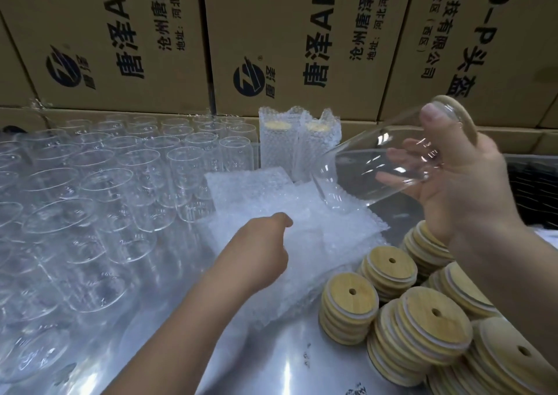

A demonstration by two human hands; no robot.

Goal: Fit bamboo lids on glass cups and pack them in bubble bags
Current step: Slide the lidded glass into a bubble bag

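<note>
Clear bamboo-lidded glass cup (pixel 371 171) gripped in your right hand (pixel 462 189) at upper right, peel one white bubble bag (pixel 317 213) off the centre pile with your left hand (pixel 265 243), whose hold I cannot tell.

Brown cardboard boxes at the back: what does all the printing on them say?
Left brown cardboard box: "唐泽AH"; "沧州唐泽"; "地址:河北河间".
Middle box: "唐泽AH"; same small lines.
Right box: "科技有限公司"; "(西区)"; "-0-P头盔".
All sideways, cut off at top.
Marks on the shiny metal table: too blurred.

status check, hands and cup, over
Right hand grips glass cup, bamboo lid on, held tilted. Left hand on bubble bag pile, grip hidden. Nothing between cup and bags.
</note>
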